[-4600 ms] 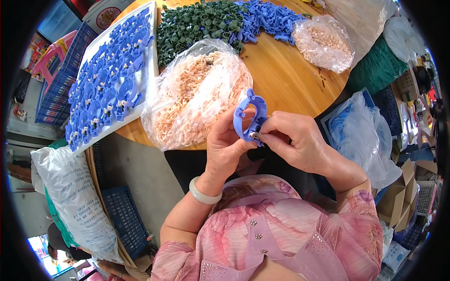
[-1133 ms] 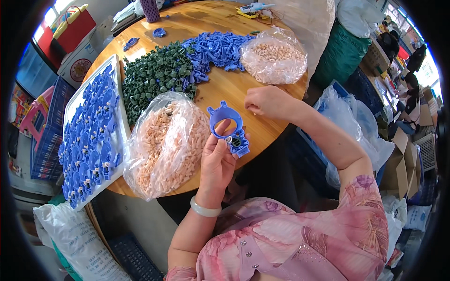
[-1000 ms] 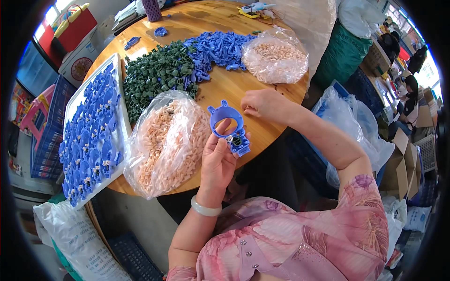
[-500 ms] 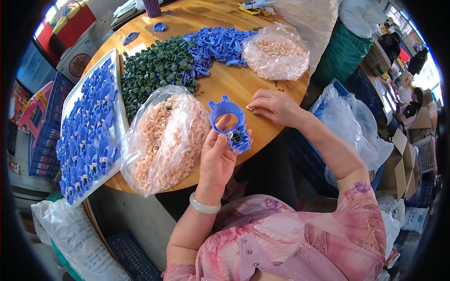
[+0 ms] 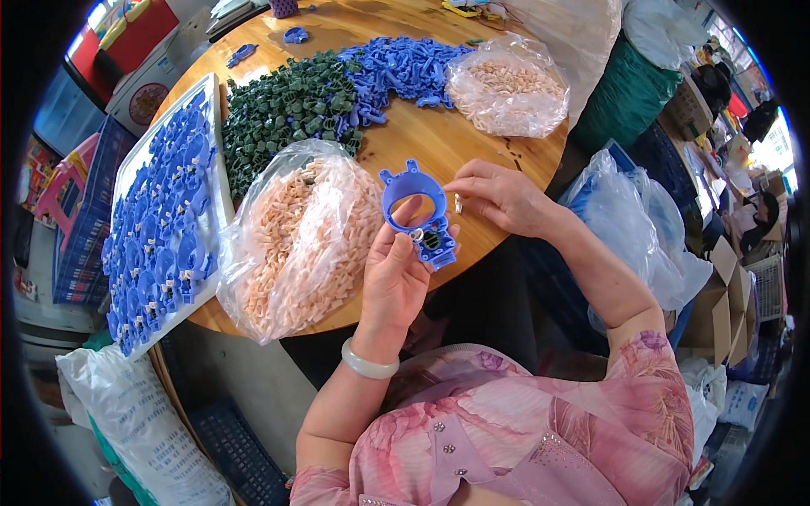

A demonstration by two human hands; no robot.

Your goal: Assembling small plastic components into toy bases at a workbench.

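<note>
1. The left hand's (image 5: 395, 274) grip is tight on a blue ring (image 5: 412, 184), up over the near edge of the table (image 5: 413, 143).
2. The right hand's (image 5: 506, 198) grip pinches a tiny white bit (image 5: 458, 203) just beside the blue ring.
3. A big bag (image 5: 304, 244) sits by the near left edge.
4. A white tray (image 5: 221, 143) lies along the left edge.

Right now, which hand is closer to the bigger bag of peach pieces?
Left. The left hand, holding a blue ring-shaped part, is just right of the bigger bag; the right hand, holding a small white piece, is farther right.
</note>
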